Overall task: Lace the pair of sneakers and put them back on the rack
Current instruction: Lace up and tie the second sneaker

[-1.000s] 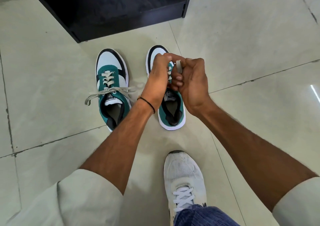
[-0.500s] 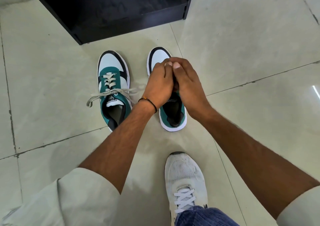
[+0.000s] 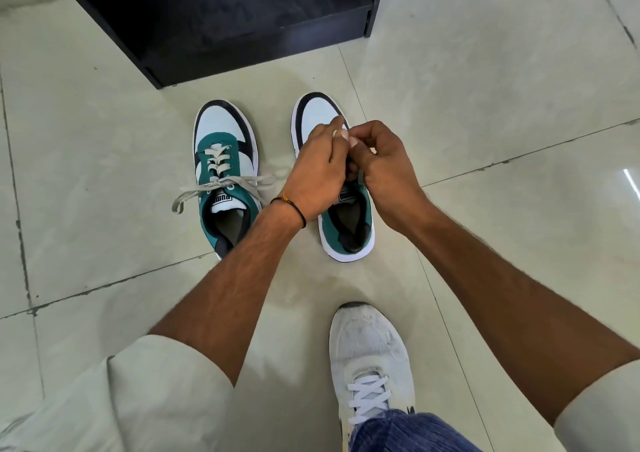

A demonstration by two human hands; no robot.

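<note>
Two green, white and black sneakers stand side by side on the tiled floor, toes pointing away from me. The left sneaker (image 3: 225, 174) has its beige lace (image 3: 221, 183) threaded, and the loose ends trail out to both sides. Over the right sneaker (image 3: 346, 230) my left hand (image 3: 320, 171) and my right hand (image 3: 384, 167) meet, fingers pinched together on its beige lace (image 3: 341, 134). Only a small bit of that lace shows between my fingertips, and my hands hide the lacing below. The black rack (image 3: 221, 22) stands just beyond the sneakers.
My own foot in a white shoe (image 3: 370, 365) rests on the floor close below the right sneaker. Pale floor tiles (image 3: 502, 88) with dark grout lines spread on all sides. The rack's lowest shelf opens toward me.
My hands dropped onto the right sneaker's lacing, then shifted a little toward its toe. My right fist now sits beside the left hand. The left sneaker has not moved.
</note>
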